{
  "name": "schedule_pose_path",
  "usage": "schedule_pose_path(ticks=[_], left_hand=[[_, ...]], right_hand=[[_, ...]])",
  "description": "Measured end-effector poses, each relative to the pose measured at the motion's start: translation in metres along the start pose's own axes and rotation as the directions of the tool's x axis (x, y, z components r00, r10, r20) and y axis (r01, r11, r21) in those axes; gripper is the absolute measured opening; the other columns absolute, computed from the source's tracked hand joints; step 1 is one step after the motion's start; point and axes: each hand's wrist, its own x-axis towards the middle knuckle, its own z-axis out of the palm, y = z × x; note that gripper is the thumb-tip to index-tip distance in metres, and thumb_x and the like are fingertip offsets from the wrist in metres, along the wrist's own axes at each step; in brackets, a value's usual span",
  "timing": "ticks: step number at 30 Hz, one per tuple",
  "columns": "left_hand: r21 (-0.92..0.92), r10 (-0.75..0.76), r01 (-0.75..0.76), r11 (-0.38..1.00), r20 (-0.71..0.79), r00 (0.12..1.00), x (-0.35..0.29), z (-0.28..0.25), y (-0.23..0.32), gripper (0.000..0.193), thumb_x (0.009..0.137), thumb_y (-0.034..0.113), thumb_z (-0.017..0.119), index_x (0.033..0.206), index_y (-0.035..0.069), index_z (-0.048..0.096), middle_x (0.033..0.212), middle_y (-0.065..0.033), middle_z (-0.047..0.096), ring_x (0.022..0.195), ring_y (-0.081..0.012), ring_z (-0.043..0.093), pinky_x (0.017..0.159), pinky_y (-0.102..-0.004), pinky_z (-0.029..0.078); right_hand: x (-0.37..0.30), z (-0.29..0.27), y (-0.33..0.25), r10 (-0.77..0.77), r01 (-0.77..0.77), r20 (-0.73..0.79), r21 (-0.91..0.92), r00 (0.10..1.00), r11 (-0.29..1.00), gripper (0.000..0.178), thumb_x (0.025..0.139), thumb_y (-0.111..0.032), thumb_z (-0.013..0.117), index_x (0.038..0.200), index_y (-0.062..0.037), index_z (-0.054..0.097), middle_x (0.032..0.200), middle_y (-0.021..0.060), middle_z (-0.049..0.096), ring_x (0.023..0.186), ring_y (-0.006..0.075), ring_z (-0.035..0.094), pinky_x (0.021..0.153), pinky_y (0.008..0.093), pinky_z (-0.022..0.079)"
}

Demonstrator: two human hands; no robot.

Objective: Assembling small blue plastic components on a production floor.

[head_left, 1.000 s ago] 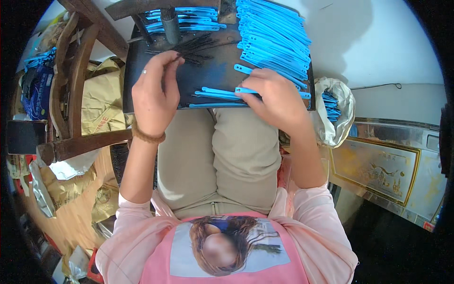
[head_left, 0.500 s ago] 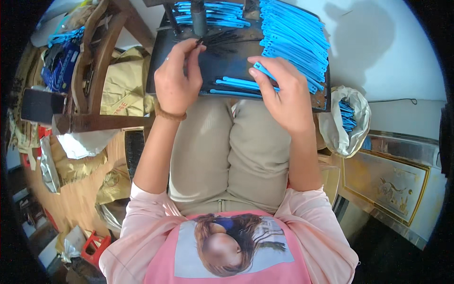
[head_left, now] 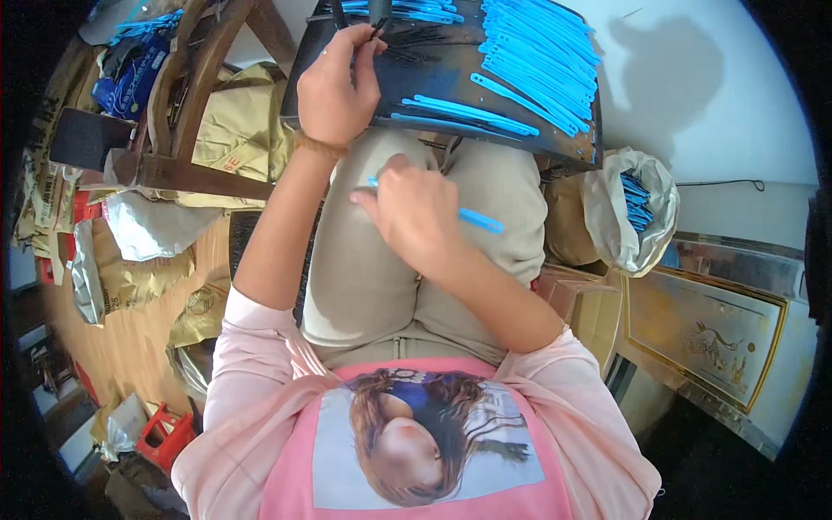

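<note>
My right hand is closed round a flat blue plastic strip over my lap. One end of the strip sticks out to the right, and its middle is hidden in the fist. At the table's left, my left hand pinches a small dark thin piece, too small to make out well, close by an upright metal post. Beside those fingertips lies a spread of thin black pieces. Along the near edge of the dark table rest a few more blue strips.
A thick row of blue strips covers the table's right side. Right of it stands a white sack with blue strips inside. A wooden chair frame and gold-coloured bags are at left. A red stool is on the floor.
My right hand has drawn back from the table toward me and left, over my lap, carrying a blue strip. My left hand stays by the post, still pinching. The view has shifted slightly.
</note>
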Motion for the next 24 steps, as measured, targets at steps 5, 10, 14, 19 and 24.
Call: schedule_pose_path(ticks=[5,10,14,19,24], left_hand=[[-0.007,0.026,-0.027,1.0,-0.031,0.999,0.005,0.001,0.003,0.014,0.093,0.006,0.062,0.107,0.007,0.063,0.087,-0.0076,0.074,0.079,-0.0282,0.072,0.066,-0.036,0.056],[-0.008,-0.011,0.011,1.0,0.007,1.0,0.005,-0.003,0.004,0.015,0.094,0.007,0.06,0.108,0.008,0.063,0.088,-0.0082,0.074,0.082,-0.03,0.072,0.068,-0.038,0.056],[-0.053,-0.058,0.06,0.997,0.027,0.998,0.005,-0.003,0.008,0.015,0.095,0.007,0.059,0.109,0.008,0.063,0.089,-0.0095,0.074,0.084,-0.0304,0.072,0.068,-0.0388,0.056],[-0.016,-0.025,0.026,1.0,0.065,0.998,0.004,-0.002,0.003,0.017,0.096,0.006,0.06,0.113,0.002,0.061,0.094,-0.0109,0.074,0.084,-0.0238,0.073,0.066,-0.0306,0.056],[-0.042,-0.044,0.045,0.998,0.042,0.998,0.004,-0.002,0.002,0.015,0.095,0.009,0.06,0.11,0.008,0.062,0.089,-0.0092,0.074,0.083,-0.0301,0.072,0.069,-0.0381,0.056]], right_hand=[[0.004,0.038,0.002,-0.079,0.077,-0.066,-0.037,0.995,0.996,0.03,0.087,-0.03,0.07,0.082,-0.0006,0.069,0.076,0.0205,0.07,0.073,0.0388,0.071,0.064,0.0486,0.055],[0.004,0.045,0.008,-0.142,0.141,-0.014,-0.082,0.99,0.987,0.013,0.081,-0.011,0.064,0.076,-0.0024,0.073,0.078,0.0211,0.07,0.073,0.0372,0.071,0.064,0.0466,0.057],[-0.017,0.042,0.014,-0.241,0.241,0.047,0.007,0.969,0.971,0.014,0.08,-0.01,0.062,0.075,-0.001,0.072,0.078,0.0225,0.069,0.072,0.039,0.07,0.065,0.048,0.056],[-0.08,0.051,0.007,-0.368,0.282,0.382,0.263,0.848,0.923,0.013,0.08,-0.015,0.062,0.077,-0.004,0.068,0.073,0.0231,0.065,0.074,0.0416,0.066,0.069,0.0526,0.052],[-0.101,0.056,0.014,-0.391,0.286,0.429,0.289,0.815,0.914,0.012,0.078,-0.015,0.062,0.078,-0.0046,0.067,0.076,0.0229,0.066,0.074,0.0415,0.066,0.068,0.0535,0.051]])
